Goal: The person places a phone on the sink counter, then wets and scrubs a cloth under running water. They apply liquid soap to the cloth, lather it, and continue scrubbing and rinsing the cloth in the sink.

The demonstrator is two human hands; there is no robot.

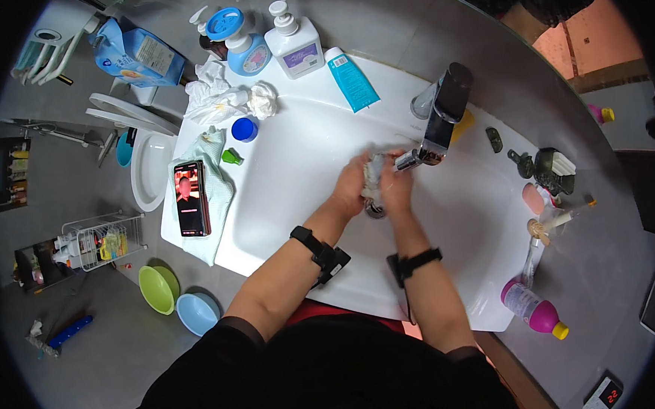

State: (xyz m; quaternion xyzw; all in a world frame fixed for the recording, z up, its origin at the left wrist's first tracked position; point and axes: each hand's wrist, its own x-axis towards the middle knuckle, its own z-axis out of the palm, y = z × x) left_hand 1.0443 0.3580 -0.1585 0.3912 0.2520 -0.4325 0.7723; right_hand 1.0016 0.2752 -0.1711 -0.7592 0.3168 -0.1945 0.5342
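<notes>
My left hand (351, 185) and my right hand (397, 189) press a pale, wet, crumpled cloth (372, 178) between them. Blur hides its exact shape. They hold it low over the white washbasin (291, 161), beside the spout of the chrome faucet (439, 124). Just below the cloth the metal drain (374, 209) partly shows. A black strap with a small device circles each of my wrists.
Pump bottles (295, 46), a teal tube (352, 82) and crumpled tissues (217, 96) line the back rim. A phone (191, 199) lies on a light green towel (212, 161) at left. A magenta bottle (536, 310) is at right, basins (159, 289) on the floor.
</notes>
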